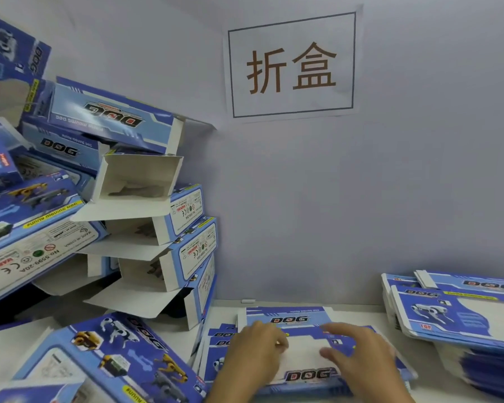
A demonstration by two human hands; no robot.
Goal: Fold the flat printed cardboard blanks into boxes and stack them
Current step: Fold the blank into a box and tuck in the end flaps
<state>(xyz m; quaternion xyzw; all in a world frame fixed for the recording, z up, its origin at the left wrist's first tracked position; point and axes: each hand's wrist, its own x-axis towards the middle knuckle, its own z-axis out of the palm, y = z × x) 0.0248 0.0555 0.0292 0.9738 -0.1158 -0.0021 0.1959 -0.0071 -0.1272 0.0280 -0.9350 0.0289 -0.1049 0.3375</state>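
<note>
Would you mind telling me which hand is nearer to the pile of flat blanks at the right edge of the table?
Right. The right hand rests on the flat blank in front, just left of the pile of flat blanks; the left hand lies farther left on that blank.

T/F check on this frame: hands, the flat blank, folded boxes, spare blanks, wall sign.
1. Both hands rest on the flat blank in front of the person. True: left hand and right hand lie on it.
2. The folded boxes are piled on the right. False: they are stacked on the left, open ends showing.
3. A stack of flat blanks lies at the right. True.
4. The wall sign is blank. False: it carries two large brown characters inside a frame.
5. The right hand is lifting a folded box. False: it rests on the flat blank, fingers spread.
</note>
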